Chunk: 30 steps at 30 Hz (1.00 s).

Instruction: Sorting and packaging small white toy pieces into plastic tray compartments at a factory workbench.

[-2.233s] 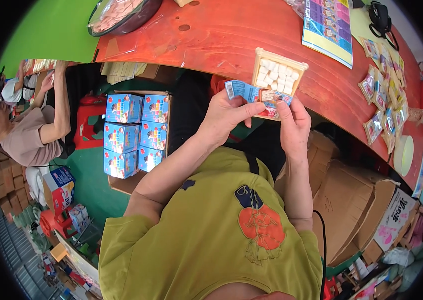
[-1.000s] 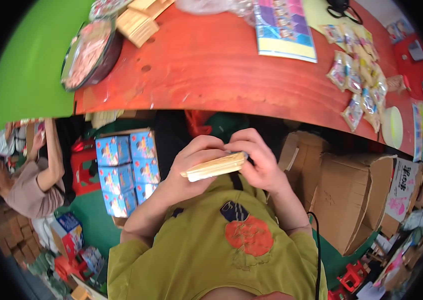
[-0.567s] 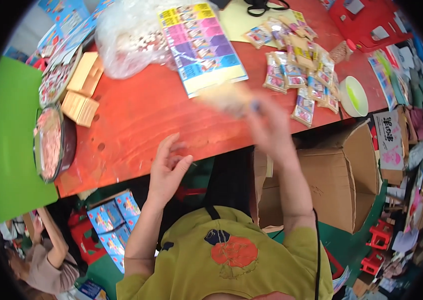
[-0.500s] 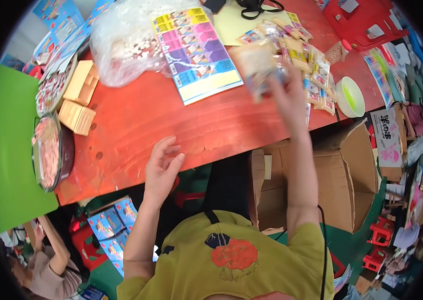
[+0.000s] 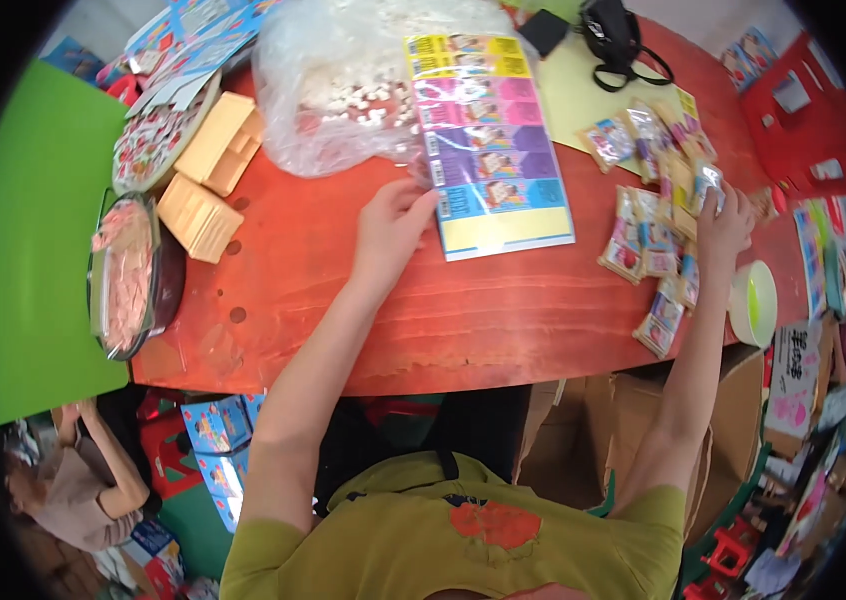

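Observation:
My left hand [image 5: 398, 222] is at the left edge of a glossy sheet of yellow, pink, purple and blue labels [image 5: 496, 165], its thumb and fingers closed at that edge. Over on the right, my right hand [image 5: 728, 222] reaches into a loose pile of small pale wooden pieces with colourful labels [image 5: 657, 248]. Its fingers are bent around one small labelled wooden piece [image 5: 708, 180] at the top of the pile. The hand partly covers that piece.
Behind the sheet lies a clear plastic bag [image 5: 293, 120] with small white bits. Two wooden boxes [image 5: 201, 218], a tub of pink pieces [image 5: 125, 275] and a green board [image 5: 38, 250] are at left. A pale bowl [image 5: 752, 305] stands near the right edge, above a cardboard carton [image 5: 643, 420].
My right hand has carried a labelled wooden piece rightward to the pile. My left hand has moved forward from the table's near edge to the label sheet. The whole view has shifted.

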### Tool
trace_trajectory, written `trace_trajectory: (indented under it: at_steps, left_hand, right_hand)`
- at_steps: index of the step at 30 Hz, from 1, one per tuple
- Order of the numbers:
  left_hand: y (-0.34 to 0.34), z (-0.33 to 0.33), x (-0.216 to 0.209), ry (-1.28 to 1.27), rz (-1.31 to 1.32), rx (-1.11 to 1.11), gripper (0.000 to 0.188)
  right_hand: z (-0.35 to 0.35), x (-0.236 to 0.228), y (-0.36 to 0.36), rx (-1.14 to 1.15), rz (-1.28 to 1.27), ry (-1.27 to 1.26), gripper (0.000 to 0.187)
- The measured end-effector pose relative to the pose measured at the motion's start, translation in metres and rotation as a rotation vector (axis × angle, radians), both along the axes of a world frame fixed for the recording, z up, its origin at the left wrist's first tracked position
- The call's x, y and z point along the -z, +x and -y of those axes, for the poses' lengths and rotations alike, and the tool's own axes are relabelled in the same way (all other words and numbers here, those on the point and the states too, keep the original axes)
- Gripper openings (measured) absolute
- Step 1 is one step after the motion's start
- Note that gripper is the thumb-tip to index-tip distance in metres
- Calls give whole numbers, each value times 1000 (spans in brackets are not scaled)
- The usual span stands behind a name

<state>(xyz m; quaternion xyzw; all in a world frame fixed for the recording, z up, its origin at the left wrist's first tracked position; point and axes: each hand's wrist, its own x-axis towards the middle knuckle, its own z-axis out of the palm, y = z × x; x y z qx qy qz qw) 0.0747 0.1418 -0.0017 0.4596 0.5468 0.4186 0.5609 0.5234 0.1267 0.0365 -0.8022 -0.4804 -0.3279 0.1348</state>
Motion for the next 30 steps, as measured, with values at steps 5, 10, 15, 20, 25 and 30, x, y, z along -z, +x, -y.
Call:
trace_trajectory:
  at_steps: [5, 10, 15, 20, 25, 30]
  left_hand:
    - [34, -37, 18, 196, 259, -103, 42]
    - [54, -36, 21, 150, 481, -269, 39]
    - [17, -1, -14, 44, 545, -117, 30]
    - [-20, 30, -11, -42, 413, -90, 23]
    - [-23, 65, -17, 14, 384, -91, 28]
    - [-29, 104, -26, 82, 384, 66, 30]
  right_hand:
    - [-30, 30, -128, -772, -754, -126, 36]
    - [-57, 65, -177, -977, -1328, -229, 52]
    - [-40, 42, -204, -752, -1953, -240, 44]
    - [-23, 58, -220, -632, -2144, -271, 30]
    - [28, 22, -247, -756, -2030, -65, 44]
    - [70, -7, -238, -728, -2148, -219, 40]
